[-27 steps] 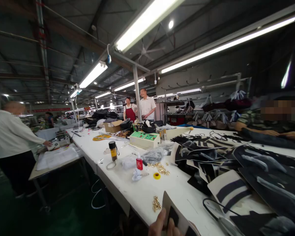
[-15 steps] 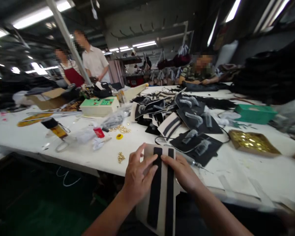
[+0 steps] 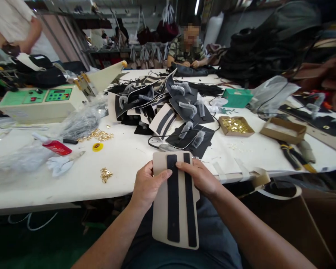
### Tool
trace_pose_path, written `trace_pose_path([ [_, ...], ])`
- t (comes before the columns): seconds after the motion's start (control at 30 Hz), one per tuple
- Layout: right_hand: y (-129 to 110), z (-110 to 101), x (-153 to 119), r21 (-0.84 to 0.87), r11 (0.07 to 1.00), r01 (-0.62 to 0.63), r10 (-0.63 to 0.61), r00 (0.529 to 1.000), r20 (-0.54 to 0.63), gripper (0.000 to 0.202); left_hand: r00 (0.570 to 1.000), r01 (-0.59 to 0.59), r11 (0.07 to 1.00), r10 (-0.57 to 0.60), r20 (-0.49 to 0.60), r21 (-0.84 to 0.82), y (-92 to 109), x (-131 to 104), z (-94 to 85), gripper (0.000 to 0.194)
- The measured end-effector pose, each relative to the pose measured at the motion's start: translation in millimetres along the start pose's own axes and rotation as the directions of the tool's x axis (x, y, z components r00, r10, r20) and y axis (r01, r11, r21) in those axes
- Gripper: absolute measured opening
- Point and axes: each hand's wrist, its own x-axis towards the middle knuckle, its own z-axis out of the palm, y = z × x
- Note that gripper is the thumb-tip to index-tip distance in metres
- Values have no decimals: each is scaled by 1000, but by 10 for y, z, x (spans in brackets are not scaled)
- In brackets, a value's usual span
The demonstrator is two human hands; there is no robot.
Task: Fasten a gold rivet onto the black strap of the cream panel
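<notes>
Long white bench (image 3: 134, 149) in a strip-lit workshop, carrying a heap of black-and-cream cut panels (image 3: 162, 108), a green-faced control box (image 3: 39, 101) and a cardboard tray of brass fittings (image 3: 236, 126); at its near edge, left hand (image 3: 147, 185) and right hand (image 3: 201, 177) with fingers closed on a cream panel with two black stripes (image 3: 176, 201).

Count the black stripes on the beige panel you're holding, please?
2: both run lengthwise down the beige panel, the left stripe under the left hand's thumb, the right stripe beside it.
</notes>
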Motion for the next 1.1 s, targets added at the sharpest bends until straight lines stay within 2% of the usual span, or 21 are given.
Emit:
trace_pose_path([
  [0.1, 20, -9, -14, 6, 1000, -17, 17, 1000, -15, 32, 999, 54, 998, -55, 2, 36, -14, 56, -29, 47],
  [0.2, 52, -20, -23, -9, 1000, -11, 11, 1000, -18, 31, 990, 117, 991, -121, 66, 72, -9, 113, -56, 44],
  [0.33, 112, -40, -14, -28, 1000, -5, 4, 1000, -30, 30, 984, 128, 983, -142, 106, 131, 8, 150, -72, 42],
  [0.53, 187, -55, 78, -132, 991, -36, 34, 999, -16, 28, 990, 117, 981, -128, 62, 153, -98, 202, -114, 36],
  [0.67, 211, -17, 142, -272, 960, -73, 70, 997, -18, 31, 976, 205, 975, -210, 50, 84, -188, 257, -176, 36],
  [0.83, 238, -28, 249, -404, 913, -53, 60, 998, 3, 44, 971, 231, 970, -236, 48, 81, -152, 325, -175, 35],
  [1.0, 314, -98, 509, -460, 888, 22, -4, 999, 39, 49, 954, 301, 943, -297, -48, 143, -119, 552, -176, 32],
  [1.1, 404, -153, 613, -432, 902, -12, 48, 996, 73, 45, 925, 378, 908, -362, -115, 180, -89, 651, -182, 33],
])
